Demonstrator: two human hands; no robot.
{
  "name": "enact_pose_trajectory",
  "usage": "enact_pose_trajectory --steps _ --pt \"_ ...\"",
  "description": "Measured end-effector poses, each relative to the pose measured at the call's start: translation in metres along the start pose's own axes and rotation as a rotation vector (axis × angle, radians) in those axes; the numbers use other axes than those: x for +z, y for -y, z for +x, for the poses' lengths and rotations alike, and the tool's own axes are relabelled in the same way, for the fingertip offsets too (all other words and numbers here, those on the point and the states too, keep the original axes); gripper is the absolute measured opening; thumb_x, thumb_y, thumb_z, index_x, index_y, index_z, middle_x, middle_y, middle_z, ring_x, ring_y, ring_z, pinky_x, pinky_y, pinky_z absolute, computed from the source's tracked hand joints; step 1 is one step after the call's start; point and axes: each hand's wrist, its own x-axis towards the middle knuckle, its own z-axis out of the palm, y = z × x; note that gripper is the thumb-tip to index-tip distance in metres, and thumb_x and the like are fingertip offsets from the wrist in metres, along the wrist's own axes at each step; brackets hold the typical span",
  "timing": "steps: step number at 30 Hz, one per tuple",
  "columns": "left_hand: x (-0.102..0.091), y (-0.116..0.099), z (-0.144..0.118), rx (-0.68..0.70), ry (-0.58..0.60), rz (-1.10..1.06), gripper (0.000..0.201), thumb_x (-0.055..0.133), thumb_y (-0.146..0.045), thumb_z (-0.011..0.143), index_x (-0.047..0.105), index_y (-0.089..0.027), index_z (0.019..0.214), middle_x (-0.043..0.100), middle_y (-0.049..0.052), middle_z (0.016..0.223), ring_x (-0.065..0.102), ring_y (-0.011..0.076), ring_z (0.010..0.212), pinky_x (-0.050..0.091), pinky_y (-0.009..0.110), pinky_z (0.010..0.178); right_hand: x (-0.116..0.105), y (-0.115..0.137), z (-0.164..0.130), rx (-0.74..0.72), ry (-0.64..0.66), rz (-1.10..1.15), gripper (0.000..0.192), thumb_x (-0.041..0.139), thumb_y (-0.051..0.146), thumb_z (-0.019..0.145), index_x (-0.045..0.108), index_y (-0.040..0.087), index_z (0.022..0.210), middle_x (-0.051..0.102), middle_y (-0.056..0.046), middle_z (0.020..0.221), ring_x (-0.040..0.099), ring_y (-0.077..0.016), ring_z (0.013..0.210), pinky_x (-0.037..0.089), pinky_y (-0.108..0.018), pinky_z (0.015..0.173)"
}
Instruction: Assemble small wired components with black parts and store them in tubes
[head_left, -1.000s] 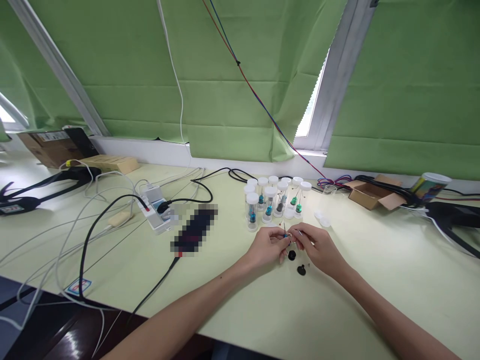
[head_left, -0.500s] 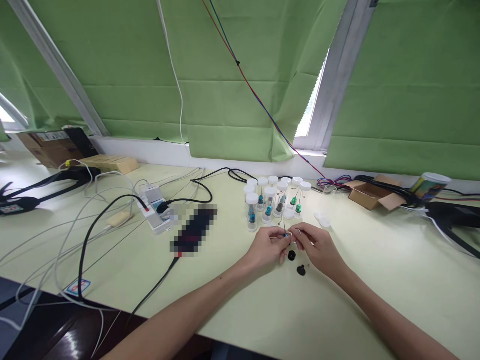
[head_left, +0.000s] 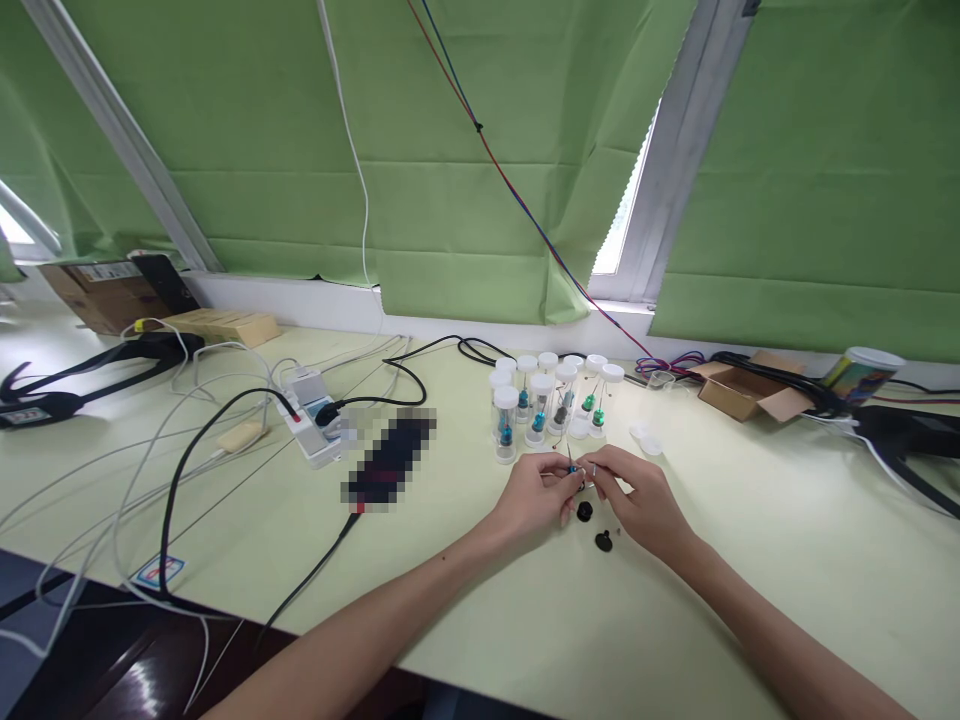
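My left hand [head_left: 534, 494] and my right hand [head_left: 637, 497] meet over the pale green table [head_left: 465, 590]. Between their fingertips they pinch a tiny part with a blue body and thin wire leads [head_left: 572, 467]. My right fingers also hold a thin metal piece [head_left: 595, 469]; what it is I cannot tell. Two small black round caps [head_left: 593, 526] lie on the table just below the hands. Behind the hands stands a cluster of clear vials with white lids [head_left: 547, 398], holding blue and green parts.
A loose white lid [head_left: 646, 439] lies right of the vials. A white power strip [head_left: 313, 425], a blurred dark device [head_left: 388, 461] and several cables cover the left side. An open cardboard box [head_left: 739, 388] and a printed cup [head_left: 857, 373] stand at the right rear.
Both hands stay together at the same spot, with only slight finger shifts on the small part. The view has moved a little.
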Motion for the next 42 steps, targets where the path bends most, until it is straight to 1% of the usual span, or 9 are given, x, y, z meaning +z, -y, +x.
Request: enact_pose_trajectory --steps 3,9,15,21,24,28,31,36,42 --pt "0.0005 -0.0007 -0.0006 0.007 -0.017 -0.005 0.038 0.067 -0.051 0.077 0.064 -0.013 0.079 0.055 -0.001 0.061 0.046 0.0079 0.047 0.036 0.024 0.049 -0.0001 0.0021 0.0004 0.001 -0.014 0.011 0.022 0.044 0.016 0.095 0.065 0.020 0.088 0.062 -0.003 0.072 0.057 -0.0157 0.065 0.045 -0.027 0.061" --pt "0.0021 -0.0062 -0.0024 0.025 -0.032 -0.023 0.038 0.068 -0.051 0.077 0.066 -0.013 0.083 0.053 -0.002 0.060 0.046 0.0078 0.046 0.037 0.024 0.050 -0.0010 0.0045 0.0016 0.036 -0.056 0.014 0.020 0.047 0.018 0.095 0.065 0.020 0.086 0.062 -0.002 0.071 0.056 -0.0153 0.064 0.044 -0.027 0.061" --pt "0.0041 -0.0080 -0.0043 0.059 -0.071 -0.013 0.033 0.066 -0.045 0.080 0.066 -0.014 0.088 0.051 -0.003 0.060 0.044 0.0077 0.048 0.035 0.022 0.047 -0.0013 0.0037 0.0010 0.054 -0.096 0.034 0.017 0.050 0.018 0.093 0.065 0.020 0.086 0.063 -0.002 0.072 0.056 -0.0146 0.063 0.045 -0.027 0.061" --pt "0.0025 -0.0073 -0.0040 0.144 -0.131 0.060 0.027 0.065 -0.042 0.080 0.067 -0.016 0.088 0.051 -0.003 0.060 0.043 0.0081 0.048 0.035 0.022 0.047 -0.0029 0.0053 0.0001 0.090 -0.105 0.057 0.015 0.052 0.023 0.093 0.064 0.021 0.085 0.063 -0.002 0.073 0.053 -0.0148 0.062 0.045 -0.029 0.061" --pt "0.0011 -0.0057 -0.0035 0.180 -0.156 0.096 0.027 0.065 -0.042 0.081 0.067 -0.016 0.089 0.055 -0.001 0.064 0.044 0.0080 0.048 0.037 0.021 0.046 -0.0036 0.0065 0.0005 0.111 -0.104 0.064 0.017 0.052 0.026 0.094 0.064 0.021 0.084 0.063 -0.004 0.074 0.052 -0.0155 0.061 0.046 -0.030 0.060" --pt "0.0006 -0.0036 -0.0028 0.215 -0.178 0.066 0.030 0.067 -0.044 0.078 0.068 -0.016 0.090 0.061 0.004 0.078 0.053 0.0111 0.056 0.044 0.022 0.045 -0.0043 0.0078 0.0020 0.117 -0.114 0.070 0.018 0.052 0.029 0.093 0.063 0.021 0.080 0.061 -0.003 0.070 0.051 -0.0156 0.060 0.045 -0.030 0.058" --pt "0.0009 -0.0035 -0.0021 0.248 -0.165 0.039 0.030 0.068 -0.042 0.077 0.069 -0.015 0.090 0.061 0.006 0.087 0.058 0.0127 0.061 0.049 0.023 0.046 -0.0044 0.0083 0.0026 0.127 -0.110 0.085 0.020 0.053 0.029 0.093 0.062 0.020 0.077 0.059 -0.002 0.067 0.050 -0.0148 0.058 0.045 -0.030 0.057" --pt "0.0014 -0.0034 -0.0008 0.268 -0.143 0.003 0.028 0.069 -0.039 0.078 0.069 -0.014 0.092 0.062 0.007 0.092 0.059 0.0128 0.064 0.054 0.024 0.050 -0.0044 0.0089 0.0027 0.177 -0.109 0.136 0.022 0.053 0.032 0.093 0.062 0.020 0.076 0.057 -0.001 0.066 0.049 -0.0141 0.056 0.044 -0.029 0.055" --pt "0.0002 -0.0052 -0.0009 0.238 -0.127 -0.042 0.029 0.069 -0.040 0.079 0.068 -0.014 0.093 0.063 0.007 0.087 0.060 0.0137 0.064 0.055 0.026 0.052 -0.0030 0.0073 0.0015 0.258 -0.111 0.233 0.025 0.055 0.037 0.093 0.062 0.019 0.076 0.053 0.001 0.060 0.046 -0.0126 0.052 0.042 -0.027 0.052"
